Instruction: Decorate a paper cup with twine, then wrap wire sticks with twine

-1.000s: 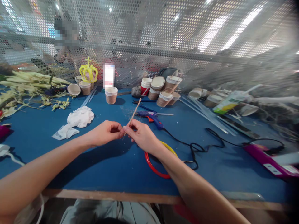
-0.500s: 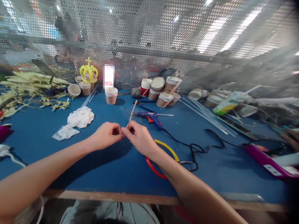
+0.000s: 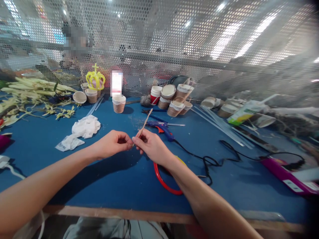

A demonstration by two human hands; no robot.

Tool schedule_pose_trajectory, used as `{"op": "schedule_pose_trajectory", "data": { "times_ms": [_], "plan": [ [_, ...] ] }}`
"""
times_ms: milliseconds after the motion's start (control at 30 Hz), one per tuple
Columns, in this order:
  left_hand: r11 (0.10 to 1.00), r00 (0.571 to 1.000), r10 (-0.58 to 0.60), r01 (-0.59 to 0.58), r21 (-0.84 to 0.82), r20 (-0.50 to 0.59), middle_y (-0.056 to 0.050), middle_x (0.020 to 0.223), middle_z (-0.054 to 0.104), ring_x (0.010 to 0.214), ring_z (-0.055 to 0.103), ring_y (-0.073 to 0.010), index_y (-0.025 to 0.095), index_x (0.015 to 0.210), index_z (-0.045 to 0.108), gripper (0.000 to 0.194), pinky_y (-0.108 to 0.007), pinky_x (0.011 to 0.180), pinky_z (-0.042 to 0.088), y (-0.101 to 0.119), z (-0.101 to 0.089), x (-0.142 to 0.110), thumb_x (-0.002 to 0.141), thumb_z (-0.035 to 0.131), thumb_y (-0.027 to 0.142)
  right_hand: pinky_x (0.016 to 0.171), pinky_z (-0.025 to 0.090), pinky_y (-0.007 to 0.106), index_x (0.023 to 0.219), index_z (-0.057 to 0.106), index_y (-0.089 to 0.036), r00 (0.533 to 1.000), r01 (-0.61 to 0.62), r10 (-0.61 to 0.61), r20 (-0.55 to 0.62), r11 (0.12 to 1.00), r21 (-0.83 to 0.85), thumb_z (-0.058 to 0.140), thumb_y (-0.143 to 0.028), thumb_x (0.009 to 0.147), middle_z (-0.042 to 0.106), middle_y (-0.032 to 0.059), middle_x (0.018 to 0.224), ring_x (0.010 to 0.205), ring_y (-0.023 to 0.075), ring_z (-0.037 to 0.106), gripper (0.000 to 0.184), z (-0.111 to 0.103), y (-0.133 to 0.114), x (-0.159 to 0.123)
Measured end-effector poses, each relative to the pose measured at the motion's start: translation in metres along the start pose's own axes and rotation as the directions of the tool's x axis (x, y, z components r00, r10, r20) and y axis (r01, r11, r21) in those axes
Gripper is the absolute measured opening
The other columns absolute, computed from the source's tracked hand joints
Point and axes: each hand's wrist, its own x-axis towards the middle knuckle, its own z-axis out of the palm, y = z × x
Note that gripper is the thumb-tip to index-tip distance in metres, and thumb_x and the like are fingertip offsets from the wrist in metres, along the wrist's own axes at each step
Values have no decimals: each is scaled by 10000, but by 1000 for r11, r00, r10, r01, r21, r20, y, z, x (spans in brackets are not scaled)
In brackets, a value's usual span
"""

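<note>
Over the table, my right hand [image 3: 149, 142] pinches a thin tan strand [image 3: 145, 124], stiff like a stick, that slants up and away to the right. My left hand [image 3: 117, 144] is closed in a pinch right beside the strand's lower end; what its fingertips hold, if anything, is too small to tell. Just beyond the hands lies a blue glue gun [image 3: 161, 128] with an orange trigger, and behind it pliers [image 3: 149, 110] with dark handles. A red and yellow ring [image 3: 159, 177] lies partly hidden under my right forearm.
Wrapped cups [image 3: 171, 99] cluster at the back; a single cup [image 3: 119, 104] stands before a blurred bright screen [image 3: 117, 82]. Crumpled white plastic [image 3: 86, 126] lies left, near pale dried leaves [image 3: 37, 89]. Clear glue sticks [image 3: 219, 126], a black cord [image 3: 206, 157] and a purple box [image 3: 281, 172] occupy the right.
The strand has tilted further to the right in my right hand. Both hands stay close together, and more of the yellow ring part is hidden by my right forearm.
</note>
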Motion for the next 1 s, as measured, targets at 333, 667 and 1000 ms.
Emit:
{"op": "schedule_pose_trajectory", "data": {
  "times_ms": [333, 667, 1000],
  "plan": [
    [997, 997, -23, 27, 70, -69, 50, 532, 456, 494, 370, -67, 130, 611, 505, 236, -204, 477, 274, -9, 6, 4, 675, 558, 351, 456, 395, 218, 656, 469, -172, 994, -34, 10, -111, 976, -214, 488, -306, 766, 514, -12, 584, 482, 92, 474, 175, 7, -2, -1],
    [993, 995, -69, 75, -91, 72, 44, 575, 466, 481, 334, -44, 118, 675, 542, 209, -175, 420, 235, 3, -2, -1, 676, 587, 322, 433, 386, 186, 693, 482, -163, 999, 9, -12, 49, 998, 59, 484, -309, 774, 475, -24, 610, 467, 64, 432, 168, -1, -9, -1],
    [931, 995, 95, -86, 354, -9, 30, 574, 512, 539, 430, -86, 133, 665, 554, 170, -195, 514, 327, 5, -4, -1, 726, 486, 276, 444, 376, 206, 678, 459, -174, 999, -32, 30, -12, 983, -181, 443, -301, 800, 482, -26, 564, 455, 83, 458, 177, 4, -4, 0]
  ]
}}
